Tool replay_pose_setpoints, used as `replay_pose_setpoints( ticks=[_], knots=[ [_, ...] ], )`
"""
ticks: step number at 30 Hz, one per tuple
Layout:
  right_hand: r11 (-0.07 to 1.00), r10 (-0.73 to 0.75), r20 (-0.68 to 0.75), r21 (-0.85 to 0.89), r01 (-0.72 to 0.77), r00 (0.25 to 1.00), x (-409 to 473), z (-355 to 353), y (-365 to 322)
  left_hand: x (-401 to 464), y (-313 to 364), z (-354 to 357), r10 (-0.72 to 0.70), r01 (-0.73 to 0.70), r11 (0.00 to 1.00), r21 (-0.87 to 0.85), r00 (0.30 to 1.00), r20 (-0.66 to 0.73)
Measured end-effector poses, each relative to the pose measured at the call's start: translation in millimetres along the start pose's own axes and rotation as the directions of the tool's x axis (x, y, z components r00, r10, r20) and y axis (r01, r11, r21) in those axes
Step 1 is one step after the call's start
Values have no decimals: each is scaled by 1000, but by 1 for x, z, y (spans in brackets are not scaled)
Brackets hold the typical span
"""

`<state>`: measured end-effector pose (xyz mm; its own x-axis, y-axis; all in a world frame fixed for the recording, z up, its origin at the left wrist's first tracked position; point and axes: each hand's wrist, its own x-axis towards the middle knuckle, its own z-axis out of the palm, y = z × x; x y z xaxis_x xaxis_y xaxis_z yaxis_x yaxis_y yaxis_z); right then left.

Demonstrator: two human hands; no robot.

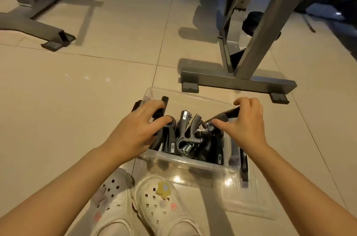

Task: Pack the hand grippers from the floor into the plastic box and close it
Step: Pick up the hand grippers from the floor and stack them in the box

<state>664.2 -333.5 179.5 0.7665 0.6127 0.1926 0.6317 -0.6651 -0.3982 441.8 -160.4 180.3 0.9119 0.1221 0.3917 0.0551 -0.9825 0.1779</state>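
A: Where are the hand grippers (183, 135)?
B: Lower centre, piled in the clear plastic box (193, 164).
A: And the hands?
B: Left hand (135, 129) grips black handles at the box's left; right hand (245, 119) pinches another gripper's handle.

Single head view, wide-angle, looking forward and steeply down, close above hands (191, 125) and floor (96, 90).

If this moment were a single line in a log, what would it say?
step: packing | left hand: grips hand gripper in plastic box | right hand: grips another hand gripper | lid: off, on floor
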Motion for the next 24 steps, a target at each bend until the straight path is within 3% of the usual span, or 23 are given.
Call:
replay_pose_setpoints(
  ticks=[9, 15, 19, 24],
  knots=[
    [954, -51, 57, -292, 66, 997, -58, 60, 40, -11, -13, 74, 111, -111, 994, -1, 994, 6],
    [932, -133, 119, -323, 165, 984, -60, 54, 38, -15, -3, 78, 194, -195, 981, 25, 981, 9],
    [912, -221, 267, -283, 295, 938, -32, 52, 35, -19, -4, 80, 180, -180, 983, 41, 984, -2],
    [878, -229, 534, -247, 409, 814, 10, 76, 36, -23, -5, 78, 163, -163, 987, 0, 986, 22]
  ],
)
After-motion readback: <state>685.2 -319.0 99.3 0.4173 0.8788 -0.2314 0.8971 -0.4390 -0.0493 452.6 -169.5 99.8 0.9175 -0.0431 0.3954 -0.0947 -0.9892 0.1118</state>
